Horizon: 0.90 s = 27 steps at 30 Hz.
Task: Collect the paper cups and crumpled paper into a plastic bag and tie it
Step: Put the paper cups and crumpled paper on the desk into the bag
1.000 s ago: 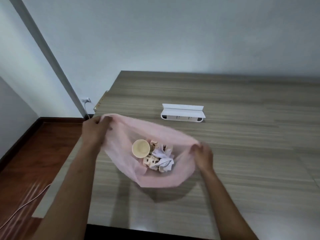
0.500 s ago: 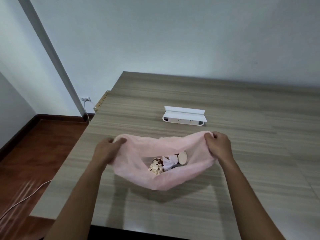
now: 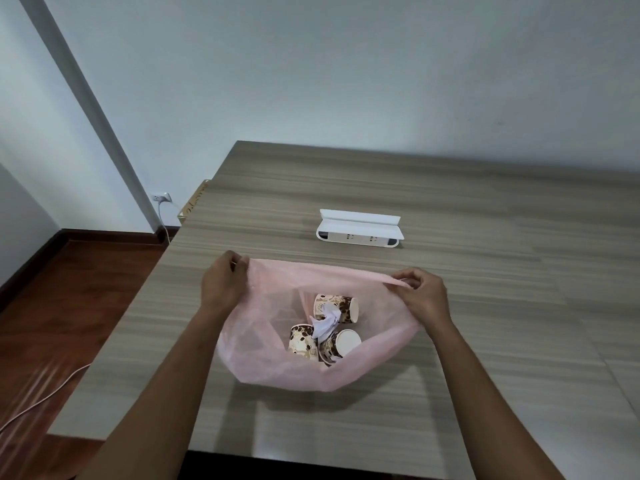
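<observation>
Centre frame, the pink plastic bag sits on the wooden table, mouth stretched wide: left hand pinches the rim at its left end, right hand pinches the right. Inside lie three paper cups around crumpled paper. A white power strip rests just above.

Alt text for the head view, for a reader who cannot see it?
Two hands, left hand and right hand, hold open a pink plastic bag containing paper cups and crumpled paper above a wooden table; a white power strip lies beyond.
</observation>
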### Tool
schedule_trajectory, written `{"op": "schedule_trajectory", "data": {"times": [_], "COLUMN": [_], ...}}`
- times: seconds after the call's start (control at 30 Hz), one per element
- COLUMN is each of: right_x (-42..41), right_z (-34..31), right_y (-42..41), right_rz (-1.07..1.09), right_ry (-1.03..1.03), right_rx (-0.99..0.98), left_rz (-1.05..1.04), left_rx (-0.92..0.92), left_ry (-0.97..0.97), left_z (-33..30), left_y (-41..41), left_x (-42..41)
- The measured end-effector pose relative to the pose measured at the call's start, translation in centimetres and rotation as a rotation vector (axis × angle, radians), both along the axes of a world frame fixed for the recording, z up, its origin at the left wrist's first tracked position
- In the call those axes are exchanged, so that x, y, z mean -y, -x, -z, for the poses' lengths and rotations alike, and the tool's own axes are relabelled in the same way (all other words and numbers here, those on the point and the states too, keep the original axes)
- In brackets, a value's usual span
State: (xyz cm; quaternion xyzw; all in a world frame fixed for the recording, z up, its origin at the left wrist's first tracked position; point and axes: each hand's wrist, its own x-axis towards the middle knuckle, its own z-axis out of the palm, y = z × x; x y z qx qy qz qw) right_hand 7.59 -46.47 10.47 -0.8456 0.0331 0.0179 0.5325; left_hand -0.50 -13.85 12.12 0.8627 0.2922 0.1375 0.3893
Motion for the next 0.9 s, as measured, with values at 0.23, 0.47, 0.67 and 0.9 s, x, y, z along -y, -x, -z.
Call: {"op": "schedule_trajectory", "data": {"times": [0.23,0.47,0.67,0.9], "right_x": [1.1,1.1,0.0,-5.6], "right_z": [0.8,0.3,-0.8,-2.3], "right_y": [1.5,4.4,8.3,16.3], "right_rz": [-0.078,-0.033,0.077,0.131], "right_ry": [0.018,-0.066,0.205,0.307], "right_rx": [0.082,0.114,0.311,0.399], "left_rz": [-0.007,0.069,0.146,0.299], "left_rx": [0.068,0.022,-0.028,-0.089], "left_ry": [0.081,0.025,0.019,0.067], "left_z": [0.4,-0.2,0.5,0.0], "left_y": [1.3,3.5,5.9,8.8], "left_x": [0.3,0.0,-0.7,-3.4]}}
